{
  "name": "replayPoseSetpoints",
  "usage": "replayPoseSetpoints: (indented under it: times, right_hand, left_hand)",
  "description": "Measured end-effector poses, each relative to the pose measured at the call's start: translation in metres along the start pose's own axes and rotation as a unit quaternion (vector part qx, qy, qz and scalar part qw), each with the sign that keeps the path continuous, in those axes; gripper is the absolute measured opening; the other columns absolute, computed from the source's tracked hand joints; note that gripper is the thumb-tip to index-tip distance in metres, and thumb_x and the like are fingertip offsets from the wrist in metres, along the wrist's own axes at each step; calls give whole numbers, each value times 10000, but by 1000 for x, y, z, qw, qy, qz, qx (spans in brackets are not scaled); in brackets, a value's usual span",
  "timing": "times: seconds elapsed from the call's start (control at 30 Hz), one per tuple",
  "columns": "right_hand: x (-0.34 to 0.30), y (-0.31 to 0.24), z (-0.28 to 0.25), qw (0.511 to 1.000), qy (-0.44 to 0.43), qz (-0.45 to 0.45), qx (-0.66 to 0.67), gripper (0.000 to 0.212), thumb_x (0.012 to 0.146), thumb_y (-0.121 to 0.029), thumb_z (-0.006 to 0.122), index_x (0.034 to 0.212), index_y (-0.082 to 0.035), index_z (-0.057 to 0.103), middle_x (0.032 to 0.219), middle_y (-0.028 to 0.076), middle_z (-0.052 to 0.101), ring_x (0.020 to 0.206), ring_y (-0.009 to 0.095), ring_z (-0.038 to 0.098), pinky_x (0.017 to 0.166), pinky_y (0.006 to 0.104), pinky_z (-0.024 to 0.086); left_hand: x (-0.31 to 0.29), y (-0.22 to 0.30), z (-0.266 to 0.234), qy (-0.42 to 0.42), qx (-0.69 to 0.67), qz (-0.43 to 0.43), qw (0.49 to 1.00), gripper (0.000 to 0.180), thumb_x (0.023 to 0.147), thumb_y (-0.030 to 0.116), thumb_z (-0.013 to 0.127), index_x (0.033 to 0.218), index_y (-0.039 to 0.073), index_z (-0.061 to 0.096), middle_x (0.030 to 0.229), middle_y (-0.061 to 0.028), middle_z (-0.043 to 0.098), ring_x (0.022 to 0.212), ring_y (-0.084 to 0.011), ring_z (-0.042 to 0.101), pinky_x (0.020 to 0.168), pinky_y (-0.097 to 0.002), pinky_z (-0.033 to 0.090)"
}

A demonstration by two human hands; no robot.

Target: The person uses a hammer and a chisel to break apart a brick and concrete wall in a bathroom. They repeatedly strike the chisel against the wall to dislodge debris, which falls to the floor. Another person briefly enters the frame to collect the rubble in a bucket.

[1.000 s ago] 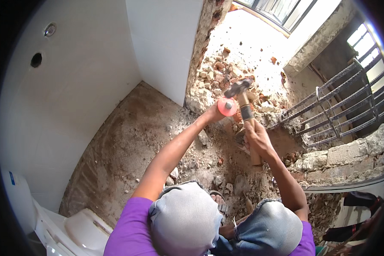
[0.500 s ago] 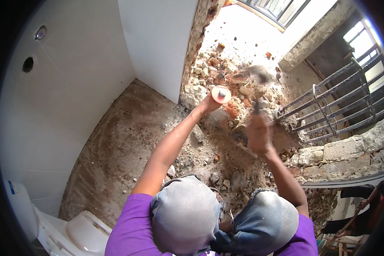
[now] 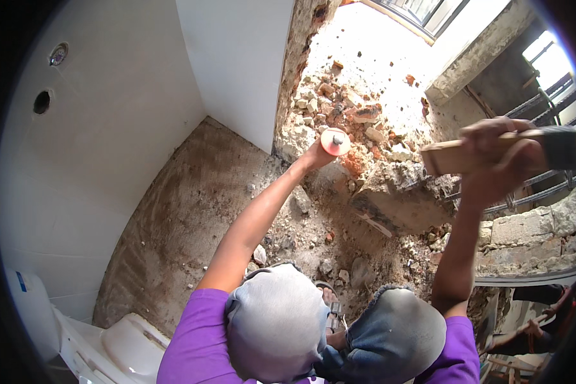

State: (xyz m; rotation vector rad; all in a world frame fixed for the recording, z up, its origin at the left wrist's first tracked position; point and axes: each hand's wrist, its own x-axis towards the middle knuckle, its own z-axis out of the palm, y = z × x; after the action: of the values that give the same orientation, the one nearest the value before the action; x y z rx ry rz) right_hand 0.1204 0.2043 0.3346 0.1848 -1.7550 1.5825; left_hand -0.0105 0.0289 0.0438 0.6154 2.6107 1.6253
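Observation:
My left hand (image 3: 314, 156) is closed around a chisel (image 3: 336, 141), seen end-on, with a round pale-red guard and a grey metal striking end. It is held at the broken masonry, and its point is hidden below the guard. Up at the right, my right hand (image 3: 502, 153), slightly blurred, grips the wooden handle of a hammer (image 3: 443, 159). The hammer's dark head end reaches toward the right rim of the view, clear of the chisel. Broken brick and mortar (image 3: 358, 118) lie just beyond the chisel.
Bent steel rebar (image 3: 553, 182) juts out at right above a broken brick wall edge (image 3: 518, 233). A rubble-strewn floor (image 3: 173, 211) lies at left beside white walls. A white toilet (image 3: 131, 349) stands lower left. Another person's arm (image 3: 525, 336) shows at lower right.
My right hand has swung the hammer up and to the right, away from the chisel. My left hand and the chisel stay almost in place.

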Motion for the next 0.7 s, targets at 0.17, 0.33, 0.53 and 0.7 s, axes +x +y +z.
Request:
replayPoseSetpoints:
  times: [0.17, 0.33, 0.53, 0.7]
  right_hand:
    - [-85, 115, -18, 850, -440, 203, -204, 311, 976, -177, 451, 1274, -94, 486, 927, 96, 661, 552, 54, 513, 440, 227, 443]
    - [-78, 101, -54, 835, -439, 329, -21, 280, 978, -356, 484, 997, -78, 512, 684, 20, 548, 543, 89, 550, 449, 250, 494]
    - [17, -38, -40, 918, 23, 184, 350, 356, 970, -380, 483, 1101, -48, 469, 865, 88, 580, 732, 203, 607, 581, 317, 506]
    - [-16, 2, 3, 998, -47, -50, -17, 377, 997, -385, 400, 1154, -52, 480, 927, 73, 593, 678, 141, 581, 555, 248, 496]
  left_hand:
    - [-1, 9, -3, 1, -98, -20, 995, 395, 866, 205, 627, 1223, 62, 533, 1156, -142, 618, 1031, -225, 610, 934, -349, 522]
    - [0, 3, 2, 20, -54, 43, 997, 408, 880, 224, 623, 1247, 76, 527, 1200, -126, 605, 1074, -221, 597, 954, -343, 506]
    - [2, -11, 4, -27, -14, -2, 1000, 473, 863, 238, 638, 1289, 90, 498, 1253, -121, 578, 1159, -219, 555, 1008, -342, 463]
    - [-2, -8, 3, 2, -38, -14, 999, 469, 833, 222, 678, 1248, 66, 523, 1154, -108, 621, 1087, -205, 587, 967, -320, 479]
